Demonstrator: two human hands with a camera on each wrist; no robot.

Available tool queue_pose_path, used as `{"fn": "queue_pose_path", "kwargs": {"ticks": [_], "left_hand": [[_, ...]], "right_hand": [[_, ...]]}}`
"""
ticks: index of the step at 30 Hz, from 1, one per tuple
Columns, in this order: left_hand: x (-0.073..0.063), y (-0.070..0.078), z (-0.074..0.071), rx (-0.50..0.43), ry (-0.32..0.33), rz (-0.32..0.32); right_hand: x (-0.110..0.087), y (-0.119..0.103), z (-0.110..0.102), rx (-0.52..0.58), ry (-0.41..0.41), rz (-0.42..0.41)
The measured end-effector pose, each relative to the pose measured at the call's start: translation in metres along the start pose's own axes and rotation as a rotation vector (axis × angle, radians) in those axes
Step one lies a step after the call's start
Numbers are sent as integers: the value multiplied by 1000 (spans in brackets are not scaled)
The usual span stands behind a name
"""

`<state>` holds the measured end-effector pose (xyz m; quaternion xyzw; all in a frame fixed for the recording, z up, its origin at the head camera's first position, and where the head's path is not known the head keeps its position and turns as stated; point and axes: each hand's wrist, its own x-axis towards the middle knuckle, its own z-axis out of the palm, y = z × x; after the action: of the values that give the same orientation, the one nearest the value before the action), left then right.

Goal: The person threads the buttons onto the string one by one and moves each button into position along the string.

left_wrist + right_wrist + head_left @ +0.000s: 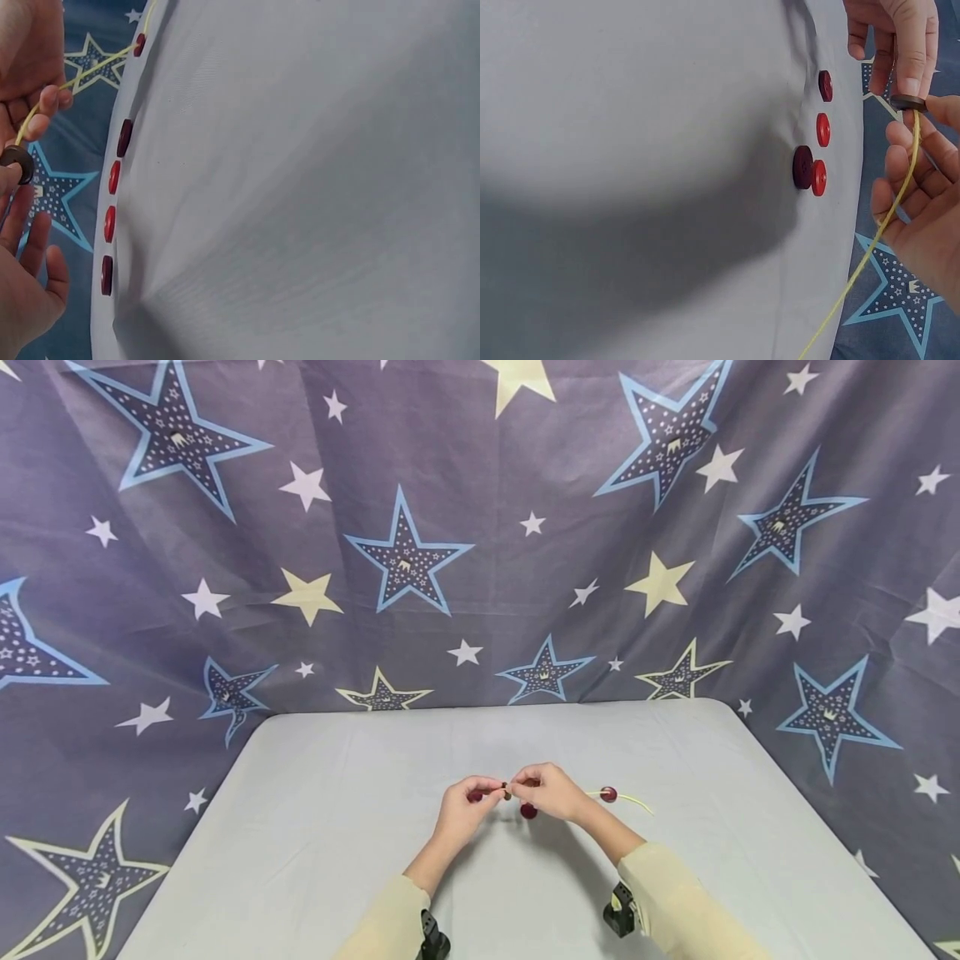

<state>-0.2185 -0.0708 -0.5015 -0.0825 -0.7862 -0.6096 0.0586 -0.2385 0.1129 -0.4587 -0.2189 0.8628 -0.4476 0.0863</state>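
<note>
A dark brown button [907, 103] is held up above the table between both hands. My left hand [467, 810] pinches it; in the right wrist view that hand's fingertips touch its upper side. Close against the button, my right hand [551, 792] pinches a yellow string [885, 223], its thumb at the button's edge. From the button the string runs past the right fingers. A dark red button [608, 794] sits on the string further right, near its tail. The fingertips partly cover the brown button, so how far the string passes through its hole is hidden.
Several loose buttons stand out on the light grey tabletop [337, 827]: a dark red one [106, 276], two bright red ones, including this red button [110, 223], and another dark red button [528, 811]. Behind the table hangs a star-patterned curtain [495, 552].
</note>
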Motion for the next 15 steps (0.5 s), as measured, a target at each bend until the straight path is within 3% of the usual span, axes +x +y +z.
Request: {"fn": "queue_pose_path", "kwargs": {"ticks": [6, 15], "left_hand": [[1, -2, 1, 16, 8, 4], [-1, -2, 1, -37, 27, 1]], "right_hand": [[0, -2, -1, 2, -18, -12], [2, -3, 0, -11, -37, -18]]}}
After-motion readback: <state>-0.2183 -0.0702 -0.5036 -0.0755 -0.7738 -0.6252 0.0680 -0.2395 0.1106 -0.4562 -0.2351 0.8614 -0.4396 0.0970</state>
